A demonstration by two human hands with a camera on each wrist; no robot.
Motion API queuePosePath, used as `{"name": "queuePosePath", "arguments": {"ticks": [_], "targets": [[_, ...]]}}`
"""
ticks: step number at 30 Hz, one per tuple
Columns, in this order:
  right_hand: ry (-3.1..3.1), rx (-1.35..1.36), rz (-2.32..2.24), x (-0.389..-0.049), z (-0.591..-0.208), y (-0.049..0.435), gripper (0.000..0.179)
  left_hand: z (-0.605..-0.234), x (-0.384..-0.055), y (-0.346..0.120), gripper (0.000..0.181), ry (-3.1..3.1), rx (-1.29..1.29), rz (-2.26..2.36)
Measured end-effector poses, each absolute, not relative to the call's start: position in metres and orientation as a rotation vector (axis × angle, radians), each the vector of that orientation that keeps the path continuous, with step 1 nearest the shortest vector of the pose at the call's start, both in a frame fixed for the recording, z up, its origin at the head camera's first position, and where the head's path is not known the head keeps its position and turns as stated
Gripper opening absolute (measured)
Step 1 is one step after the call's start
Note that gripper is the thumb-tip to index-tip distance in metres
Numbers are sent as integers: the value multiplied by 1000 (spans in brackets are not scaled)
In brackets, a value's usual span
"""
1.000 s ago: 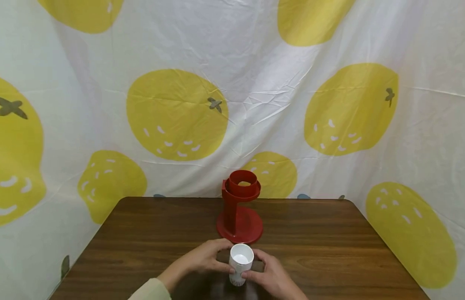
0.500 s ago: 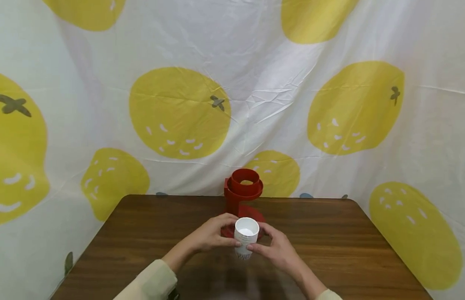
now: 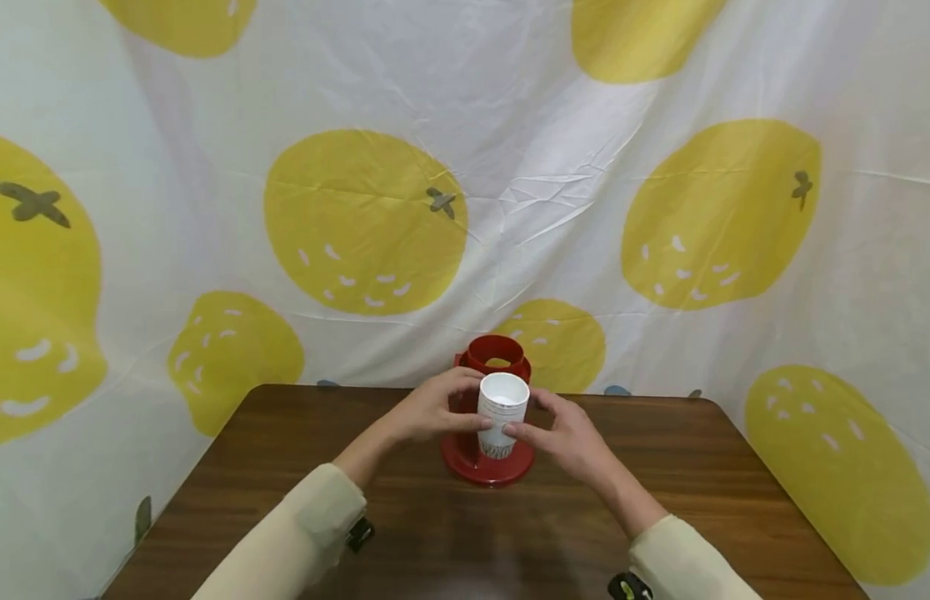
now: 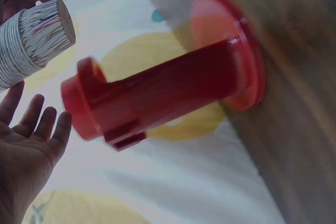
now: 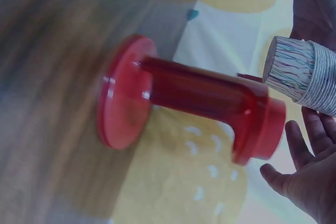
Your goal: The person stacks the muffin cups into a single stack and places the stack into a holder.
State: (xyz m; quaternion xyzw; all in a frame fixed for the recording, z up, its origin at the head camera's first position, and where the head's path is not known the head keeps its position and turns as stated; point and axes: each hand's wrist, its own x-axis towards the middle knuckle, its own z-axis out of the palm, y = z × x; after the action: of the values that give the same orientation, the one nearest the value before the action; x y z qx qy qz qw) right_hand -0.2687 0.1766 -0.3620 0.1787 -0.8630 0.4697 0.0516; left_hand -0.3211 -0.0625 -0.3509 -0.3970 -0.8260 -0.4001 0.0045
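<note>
A nested stack of white paper cups [image 3: 502,417] with streaky coloured marks near the bottom is held upright in the air. My left hand [image 3: 438,407] pinches its left side, thumb in front. On the right side my right hand [image 3: 566,429] grips it the same way. Directly behind the stack stands a red cup holder [image 3: 491,354], a ring on a post with a round base. From the left wrist view, the cups' ridged rims [image 4: 21,48] show above the level of the holder's ring [image 4: 79,106]. The right wrist view shows the cups' base [image 5: 289,66] near the ring too.
The holder stands on a brown wooden table [image 3: 285,467] near its back edge. Behind the table hangs a white cloth [image 3: 510,108] printed with yellow lemons. Dark straps [image 3: 630,586] sit at the sleeve cuffs.
Both hands have raised the cup stack from low near the table and carried it forward to the holder. The stack now hides part of the holder's post. The head view has shifted slightly.
</note>
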Motion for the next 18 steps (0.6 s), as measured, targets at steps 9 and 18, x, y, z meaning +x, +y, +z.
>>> {"name": "queuePosePath", "arguments": {"ticks": [9,18], "targets": [[-2554,693,1515,-295,-322,177,51,-312,-344,-57,35,-2486,-1310,-1412],[-2508,730,1467,-329,-287,177,48,-278,-372,-54,36,-2527,-1222,-1352]]}}
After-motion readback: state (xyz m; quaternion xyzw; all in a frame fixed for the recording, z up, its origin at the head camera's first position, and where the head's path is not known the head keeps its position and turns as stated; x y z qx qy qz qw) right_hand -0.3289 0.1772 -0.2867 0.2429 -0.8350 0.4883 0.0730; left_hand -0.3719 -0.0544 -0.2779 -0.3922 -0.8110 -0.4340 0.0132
